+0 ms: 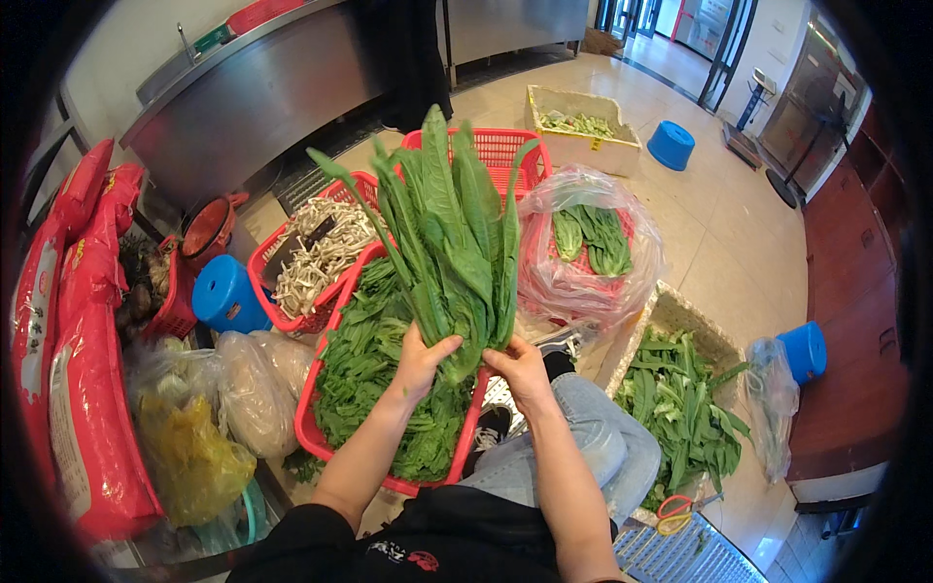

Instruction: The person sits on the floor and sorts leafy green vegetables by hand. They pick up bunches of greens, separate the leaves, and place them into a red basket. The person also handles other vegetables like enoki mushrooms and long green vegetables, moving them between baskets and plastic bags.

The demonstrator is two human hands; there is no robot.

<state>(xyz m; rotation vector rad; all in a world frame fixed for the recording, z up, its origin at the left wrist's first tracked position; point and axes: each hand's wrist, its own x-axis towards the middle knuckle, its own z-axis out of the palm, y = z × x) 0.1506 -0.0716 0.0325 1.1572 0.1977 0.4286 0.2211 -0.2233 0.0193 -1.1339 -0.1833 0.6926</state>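
Note:
A bunch of long green leaf lettuce (455, 240) stands upright between my hands, its leaf tips pointing away from me. My left hand (423, 358) grips the lower left side of the bunch, thumb across the leaves. My right hand (521, 368) pinches leaves at the lower right with thumb and fingers. Beneath them is a red plastic basket (310, 408) filled with loose green leaves (364, 364). Farther right, heads of leafy lettuce (609, 240) lie in a red basket lined with a clear plastic bag (543, 284).
At right, a foam box (627, 342) holds leaves; scissors (678, 510) lie near its front. At left are a basket of mushrooms (321, 255), a blue stool (227, 291), plastic bags (255, 386) and red sacks (87, 350). A person in dark clothes (415, 58) stands by the steel counter (270, 87).

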